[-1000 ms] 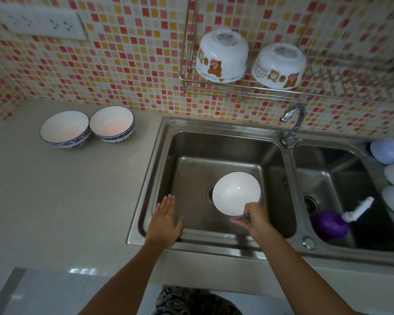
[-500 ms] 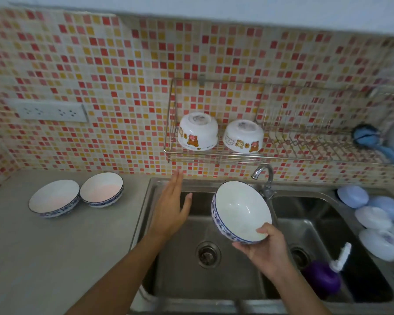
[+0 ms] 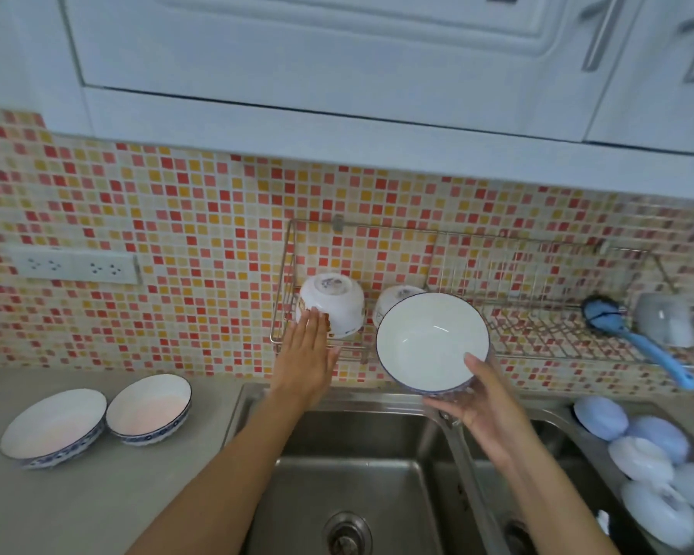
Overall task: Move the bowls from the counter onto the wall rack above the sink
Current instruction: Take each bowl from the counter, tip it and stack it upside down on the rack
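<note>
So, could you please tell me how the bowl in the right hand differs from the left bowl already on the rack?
The held bowl is tilted with its plain white inside facing the camera; the rack bowl sits upside down, base up. The held bowl has a thin dark blue rim and is wider and shallower; the rack bowl is deeper, with a cartoon print on its side. The right hand grips the one; the left hand reaches the other. Both are white.

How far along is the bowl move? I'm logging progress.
Done: two cartoon-print bowls sit upside down on the wall rack. In hand: the right hand lifts a blue-rimmed bowl toward the rack while the left hand, open, reaches the rack's front edge. Left: two blue-rimmed bowls on the counter.
</note>
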`<act>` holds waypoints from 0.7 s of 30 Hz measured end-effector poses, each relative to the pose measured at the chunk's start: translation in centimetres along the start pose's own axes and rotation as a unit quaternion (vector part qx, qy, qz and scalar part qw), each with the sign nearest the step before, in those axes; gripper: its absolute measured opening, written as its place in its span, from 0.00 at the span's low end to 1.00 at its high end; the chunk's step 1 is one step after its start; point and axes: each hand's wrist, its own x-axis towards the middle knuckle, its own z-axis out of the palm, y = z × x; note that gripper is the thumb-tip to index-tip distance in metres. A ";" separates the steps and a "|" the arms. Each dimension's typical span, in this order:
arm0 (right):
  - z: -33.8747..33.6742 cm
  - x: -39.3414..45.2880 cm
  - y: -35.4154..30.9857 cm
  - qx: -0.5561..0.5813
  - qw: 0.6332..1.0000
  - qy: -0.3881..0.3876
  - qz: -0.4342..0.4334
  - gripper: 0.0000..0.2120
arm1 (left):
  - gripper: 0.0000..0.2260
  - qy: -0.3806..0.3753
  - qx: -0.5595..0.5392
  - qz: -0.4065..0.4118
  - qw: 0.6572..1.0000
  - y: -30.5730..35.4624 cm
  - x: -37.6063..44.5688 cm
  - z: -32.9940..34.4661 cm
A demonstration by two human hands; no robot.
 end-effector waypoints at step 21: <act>1.9 11.2 -5.3 -0.407 0.850 0.093 -0.321 0.32 | 0.34 -0.005 0.006 0.029 1.000 -0.5 -0.1 0.1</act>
